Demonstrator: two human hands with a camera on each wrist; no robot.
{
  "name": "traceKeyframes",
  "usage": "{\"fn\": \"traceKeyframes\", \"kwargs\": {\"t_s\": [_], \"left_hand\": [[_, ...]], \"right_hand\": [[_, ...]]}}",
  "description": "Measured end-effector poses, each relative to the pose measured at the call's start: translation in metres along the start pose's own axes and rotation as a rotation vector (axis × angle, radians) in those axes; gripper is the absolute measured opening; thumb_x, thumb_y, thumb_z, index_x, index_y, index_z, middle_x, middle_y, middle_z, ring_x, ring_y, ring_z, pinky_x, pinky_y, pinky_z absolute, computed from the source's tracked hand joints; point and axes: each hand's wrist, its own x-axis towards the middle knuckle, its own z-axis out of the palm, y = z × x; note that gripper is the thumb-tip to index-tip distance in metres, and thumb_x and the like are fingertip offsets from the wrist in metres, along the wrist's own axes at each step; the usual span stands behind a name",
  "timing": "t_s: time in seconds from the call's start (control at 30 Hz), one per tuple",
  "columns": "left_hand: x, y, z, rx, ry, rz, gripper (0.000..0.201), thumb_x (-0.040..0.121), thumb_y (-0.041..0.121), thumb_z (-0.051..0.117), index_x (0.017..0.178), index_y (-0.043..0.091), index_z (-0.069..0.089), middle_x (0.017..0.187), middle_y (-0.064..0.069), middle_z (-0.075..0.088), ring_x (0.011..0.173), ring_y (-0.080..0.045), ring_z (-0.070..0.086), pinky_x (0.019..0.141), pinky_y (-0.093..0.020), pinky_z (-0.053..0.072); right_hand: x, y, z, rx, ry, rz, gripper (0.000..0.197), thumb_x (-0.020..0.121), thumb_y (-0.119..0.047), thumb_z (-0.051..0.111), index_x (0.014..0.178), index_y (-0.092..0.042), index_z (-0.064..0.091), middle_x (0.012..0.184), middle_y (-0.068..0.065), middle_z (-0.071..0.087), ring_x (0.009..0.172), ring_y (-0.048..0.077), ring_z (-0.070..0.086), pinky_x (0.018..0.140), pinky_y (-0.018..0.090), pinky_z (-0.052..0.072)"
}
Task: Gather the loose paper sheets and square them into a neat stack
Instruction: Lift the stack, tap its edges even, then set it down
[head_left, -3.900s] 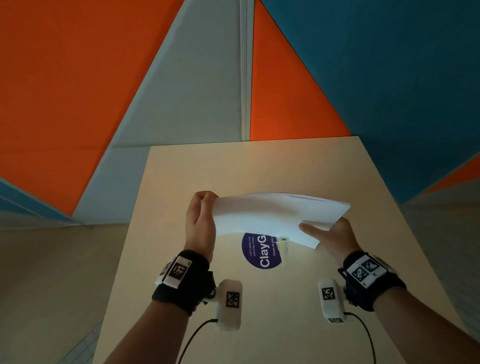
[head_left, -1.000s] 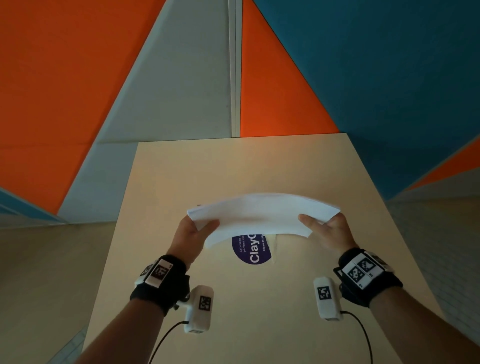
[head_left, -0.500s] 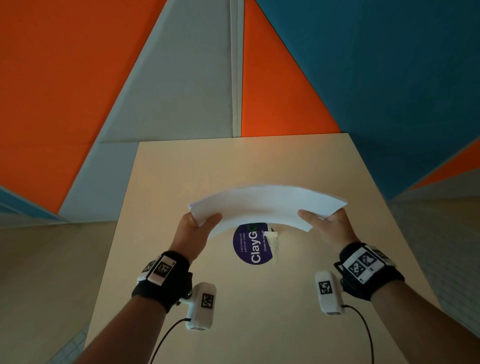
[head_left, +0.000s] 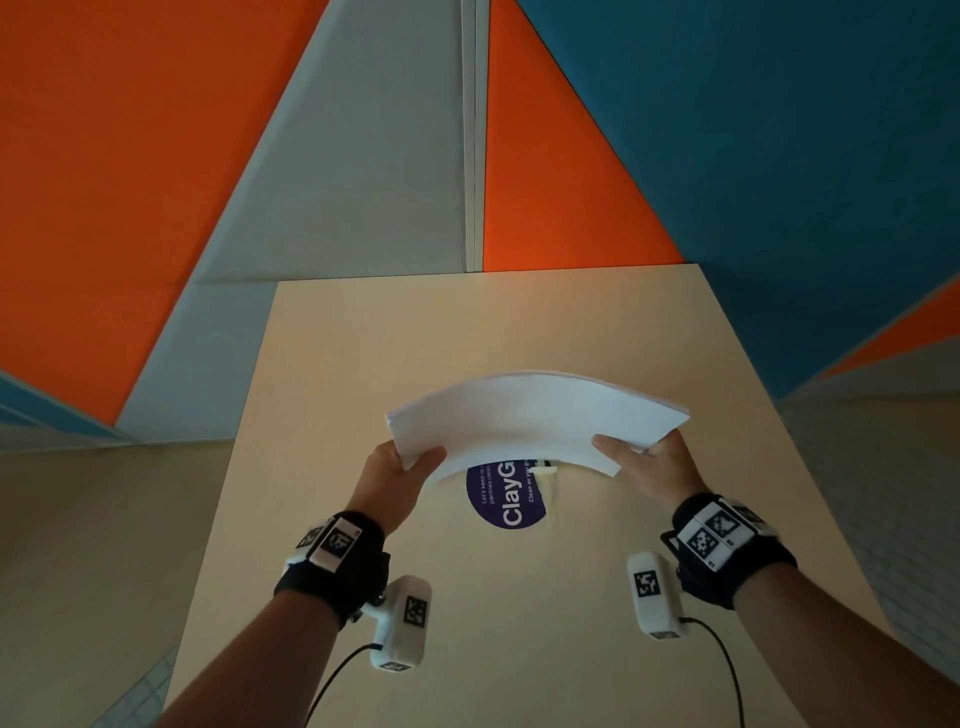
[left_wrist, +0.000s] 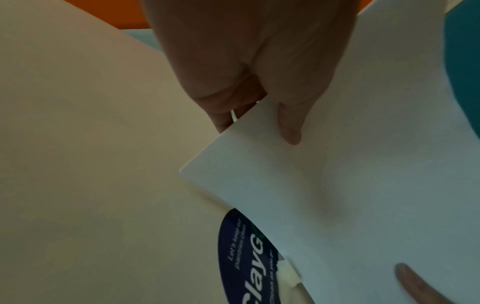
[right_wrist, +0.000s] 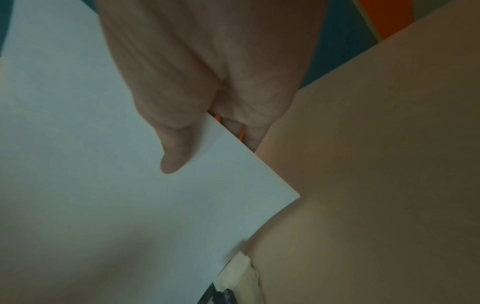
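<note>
A stack of white paper sheets (head_left: 530, 415) hangs above the beige table (head_left: 519, 322), bowed upward in the middle. My left hand (head_left: 400, 470) pinches its left short edge, thumb on top and fingers underneath. My right hand (head_left: 644, 460) pinches the right short edge the same way. In the left wrist view the thumb lies on the paper stack (left_wrist: 350, 185) near its corner. The right wrist view shows the thumb pressed on the paper stack (right_wrist: 103, 185) close to the edge. The sheets' edges look nearly aligned, with slight offsets along the far side.
A round dark-blue sticker (head_left: 506, 501) with white lettering lies on the table under the stack, with a small cream clip-like piece (head_left: 543, 475) beside it. Orange, grey and teal wall panels stand behind the table's far edge (head_left: 488, 273). Floor lies on both sides.
The stack has risen slightly and its bow has grown. Earlier my left hand held the left end upright by its edge; now both hands pinch the ends level.
</note>
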Motion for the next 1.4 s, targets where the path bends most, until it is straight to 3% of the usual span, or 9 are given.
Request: {"fn": "traceKeyframes", "kwargs": {"t_s": [0.3, 0.57, 0.8, 0.93, 1.0, 1.13, 1.2, 1.3, 1.4], "left_hand": [[0.002, -0.009, 0.001, 0.081, -0.01, -0.053, 0.027, 0.088, 0.021, 0.065, 0.11, 0.006, 0.067, 0.1, -0.01, 0.069, 0.093, -0.026, 0.063, 0.083, -0.035, 0.049], [-0.001, 0.012, -0.005, -0.064, 0.017, 0.029, 0.017, 0.079, 0.015, 0.075, 0.086, 0.029, 0.068, 0.091, 0.004, 0.073, 0.088, -0.018, 0.07, 0.083, -0.032, 0.054], [0.003, 0.031, -0.011, -0.086, -0.035, 0.064, 0.009, 0.085, 0.019, 0.069, 0.086, 0.028, 0.068, 0.092, 0.003, 0.073, 0.087, -0.019, 0.069, 0.084, -0.038, 0.056], [0.001, 0.035, -0.029, -0.035, -0.159, 0.089, 0.018, 0.083, 0.019, 0.072, 0.093, 0.034, 0.067, 0.087, 0.015, 0.076, 0.084, -0.004, 0.072, 0.078, -0.022, 0.054], [-0.004, 0.03, -0.037, -0.038, -0.197, 0.052, 0.024, 0.08, 0.02, 0.075, 0.099, 0.034, 0.069, 0.092, 0.011, 0.078, 0.087, -0.009, 0.073, 0.084, -0.031, 0.056], [-0.022, 0.026, -0.034, -0.188, -0.257, -0.023, 0.053, 0.062, 0.037, 0.078, 0.112, 0.022, 0.066, 0.102, -0.002, 0.077, 0.096, -0.026, 0.072, 0.095, -0.047, 0.051], [-0.03, 0.034, -0.021, -0.28, -0.308, -0.02, 0.071, 0.059, 0.038, 0.078, 0.123, 0.015, 0.057, 0.109, -0.002, 0.075, 0.102, -0.027, 0.07, 0.094, -0.044, 0.052], [-0.038, 0.055, 0.002, -0.433, -0.349, 0.051, 0.061, 0.071, 0.03, 0.074, 0.126, 0.012, 0.054, 0.12, -0.006, 0.07, 0.109, -0.026, 0.067, 0.091, -0.036, 0.055], [-0.042, 0.078, 0.017, -0.629, -0.28, 0.055, 0.031, 0.091, 0.018, 0.061, 0.121, 0.013, 0.06, 0.12, -0.008, 0.07, 0.11, -0.025, 0.067, 0.092, -0.039, 0.055]], "right_hand": [[0.005, 0.006, 0.006, -0.081, 0.003, 0.018, 0.028, 0.078, -0.016, 0.079, 0.103, -0.008, 0.072, 0.104, 0.009, 0.074, 0.101, 0.023, 0.069, 0.093, 0.038, 0.053], [0.007, 0.004, 0.003, -0.062, -0.042, 0.024, 0.017, 0.077, -0.016, 0.08, 0.093, -0.017, 0.073, 0.099, 0.004, 0.075, 0.098, 0.02, 0.07, 0.092, 0.037, 0.053], [0.005, -0.013, -0.002, -0.003, -0.068, 0.057, 0.012, 0.079, -0.016, 0.078, 0.083, -0.022, 0.069, 0.089, -0.002, 0.072, 0.092, 0.022, 0.068, 0.087, 0.034, 0.052], [0.001, -0.019, -0.018, 0.083, -0.1, 0.094, 0.015, 0.079, -0.011, 0.077, 0.09, -0.017, 0.07, 0.105, 0.011, 0.073, 0.099, 0.027, 0.068, 0.093, 0.046, 0.052], [-0.005, -0.021, -0.026, 0.149, -0.111, 0.114, 0.017, 0.08, -0.014, 0.076, 0.096, -0.016, 0.071, 0.106, 0.008, 0.074, 0.1, 0.027, 0.069, 0.093, 0.048, 0.053], [-0.022, -0.041, -0.032, 0.336, -0.087, 0.142, 0.008, 0.09, -0.006, 0.062, 0.095, -0.001, 0.066, 0.065, -0.007, 0.074, 0.058, 0.002, 0.069, 0.05, 0.015, 0.051], [-0.026, -0.049, -0.026, 0.39, -0.085, 0.16, 0.011, 0.091, -0.006, 0.059, 0.086, 0.002, 0.065, 0.061, -0.002, 0.071, 0.048, 0.0, 0.065, 0.043, 0.013, 0.048], [-0.029, -0.053, -0.011, 0.519, -0.136, 0.2, 0.028, 0.085, -0.013, 0.065, 0.1, 0.01, 0.067, 0.101, 0.02, 0.072, 0.079, 0.018, 0.073, 0.066, 0.027, 0.056], [-0.033, -0.055, 0.003, 0.605, -0.15, 0.243, 0.049, 0.075, -0.018, 0.069, 0.112, 0.014, 0.062, 0.111, 0.022, 0.069, 0.095, 0.029, 0.067, 0.077, 0.036, 0.056]]}}
